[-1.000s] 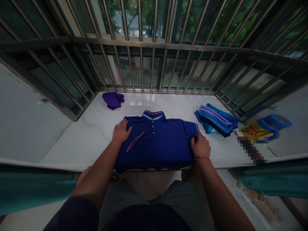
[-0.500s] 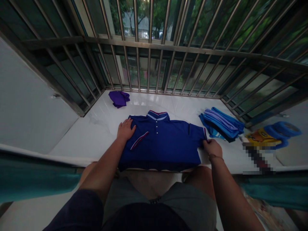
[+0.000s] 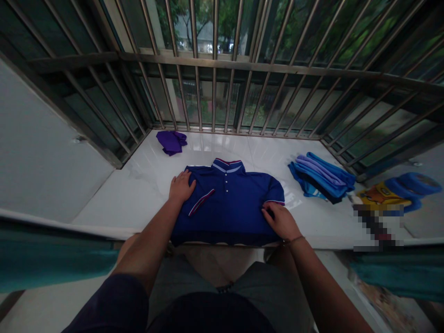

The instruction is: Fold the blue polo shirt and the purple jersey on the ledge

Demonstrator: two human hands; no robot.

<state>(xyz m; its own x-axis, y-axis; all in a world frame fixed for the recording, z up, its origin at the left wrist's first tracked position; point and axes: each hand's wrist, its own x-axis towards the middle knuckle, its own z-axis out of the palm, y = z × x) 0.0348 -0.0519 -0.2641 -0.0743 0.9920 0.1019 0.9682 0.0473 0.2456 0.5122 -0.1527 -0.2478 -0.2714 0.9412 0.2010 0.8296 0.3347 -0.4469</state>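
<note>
Blue polo [image 3: 239, 208] | left hand [image 3: 180, 188] flat, fingers apart | right hand [image 3: 283, 223] pinching cuff [image 3: 276, 203] | yellow item [image 3: 371, 198]: illegible print [image 3: 384, 189]

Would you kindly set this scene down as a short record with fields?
Garment: dark blue polo shirt, buttons up, collar toward the window bars
Surface: white ledge
Left hand: spread on the shirt's edge
Right hand: at the striped trim of the sleeve on its side; grip unclear
Sleeve near left hand: folded inward over the shirt
Far left: purple cloth, bunched
Right: stack of folded cloth, blue and lilac; blue-and-yellow object, partly blurred
</note>
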